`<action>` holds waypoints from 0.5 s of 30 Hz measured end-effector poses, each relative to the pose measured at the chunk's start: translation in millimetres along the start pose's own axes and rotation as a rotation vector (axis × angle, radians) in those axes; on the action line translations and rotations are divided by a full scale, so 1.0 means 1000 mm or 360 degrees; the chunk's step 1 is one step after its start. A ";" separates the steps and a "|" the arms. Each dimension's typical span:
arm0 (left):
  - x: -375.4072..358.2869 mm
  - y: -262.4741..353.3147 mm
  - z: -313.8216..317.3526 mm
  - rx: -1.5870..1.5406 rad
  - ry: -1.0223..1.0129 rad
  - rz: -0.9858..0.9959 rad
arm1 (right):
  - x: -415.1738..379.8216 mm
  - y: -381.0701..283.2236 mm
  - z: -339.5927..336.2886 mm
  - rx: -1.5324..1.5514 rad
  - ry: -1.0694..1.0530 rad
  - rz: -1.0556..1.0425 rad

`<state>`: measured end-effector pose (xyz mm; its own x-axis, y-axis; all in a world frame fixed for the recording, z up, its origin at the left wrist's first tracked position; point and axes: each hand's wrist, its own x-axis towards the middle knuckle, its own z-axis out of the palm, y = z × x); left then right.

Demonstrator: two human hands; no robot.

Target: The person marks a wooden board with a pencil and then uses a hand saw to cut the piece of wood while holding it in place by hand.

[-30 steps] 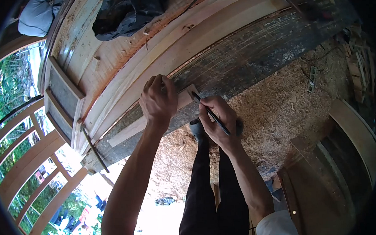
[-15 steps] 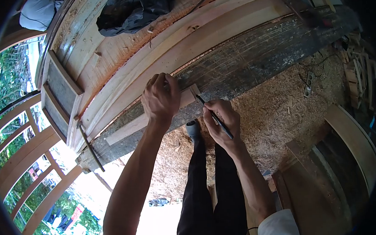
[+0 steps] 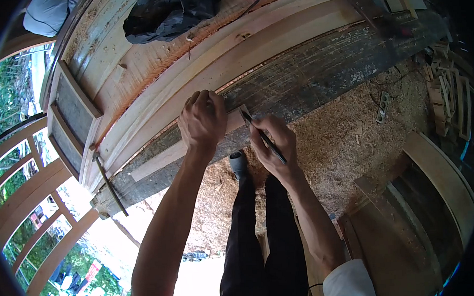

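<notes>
My left hand (image 3: pixel 202 122) presses down on a narrow light wooden strip (image 3: pixel 157 161) that lies along the front of a dark, scratched workbench top (image 3: pixel 318 68). My right hand (image 3: pixel 273 145) grips a black pen (image 3: pixel 263 137), whose tip touches the strip's right end (image 3: pixel 241 114). Both hands sit close together at the bench's near edge. My dark trousers and one shoe (image 3: pixel 238 163) show below them.
Long pale boards (image 3: pixel 253 40) lie behind the strip, with a black bag (image 3: pixel 165 12) on top. A metal rod (image 3: pixel 109 182) leans at the bench's left end. Sawdust covers the floor (image 3: pixel 343 137); offcuts (image 3: pixel 449 99) and wooden frames (image 3: pixel 437 175) stand at right.
My right hand with the pen has shifted slightly up and left, bringing the tip onto the strip's end. My left hand stays pressed on the strip.
</notes>
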<state>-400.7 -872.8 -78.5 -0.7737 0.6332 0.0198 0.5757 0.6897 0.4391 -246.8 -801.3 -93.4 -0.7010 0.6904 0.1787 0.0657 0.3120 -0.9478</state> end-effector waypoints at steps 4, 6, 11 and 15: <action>-0.001 0.007 -0.004 -0.0026 0.0064 -0.0042 | -0.009 -0.004 0.000 -0.0046 0.0081 0.0033; 0.000 0.011 -0.008 -0.0039 0.0005 -0.0135 | 0.006 0.003 0.002 -0.0031 0.0045 0.0009; 0.000 0.006 -0.006 -0.0033 0.0021 -0.0100 | -0.021 -0.008 -0.013 -0.0030 -0.0091 0.0140; 0.000 0.007 -0.010 -0.0069 -0.0040 -0.0138 | -0.061 -0.021 -0.031 -0.0266 -0.0397 0.0229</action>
<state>-399.1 -871.4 -66.0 -0.8128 0.5809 -0.0425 0.4944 0.7267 0.4769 -183.0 -829.8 -76.4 -0.8271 0.5603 -0.0439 0.2780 0.3400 -0.8984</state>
